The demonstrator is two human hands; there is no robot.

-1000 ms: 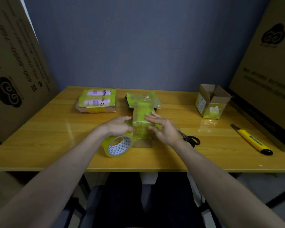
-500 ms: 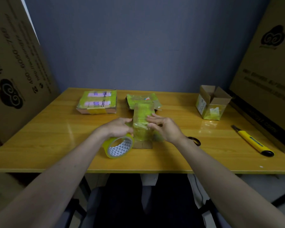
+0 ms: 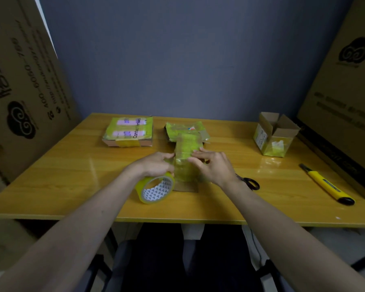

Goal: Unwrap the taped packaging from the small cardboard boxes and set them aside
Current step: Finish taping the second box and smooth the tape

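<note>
A tall small cardboard box wrapped in yellow-green tape point(image 3: 185, 148) stands at the middle of the wooden table point(image 3: 72, 178). My left hand point(image 3: 154, 165) holds a roll of yellow tape point(image 3: 155, 189) against the box's left side. My right hand point(image 3: 213, 165) is on the box's right side, its fingertips picking at the tape on the front face. Behind it lies a crumpled taped wrapping or flat package point(image 3: 185, 128). A flat taped box with purple labels point(image 3: 129, 131) lies at the back left. An opened small box point(image 3: 275, 137) stands at the back right.
Black-handled scissors point(image 3: 250, 183) lie just right of my right wrist. A yellow utility knife point(image 3: 327, 184) lies near the table's right edge. Large cardboard cartons lean at the left point(image 3: 23, 91) and right point(image 3: 343, 98) of the table.
My right hand has curled slightly and shifted its fingertips on the front tape of the box. My left hand and the tape roll have barely moved.
</note>
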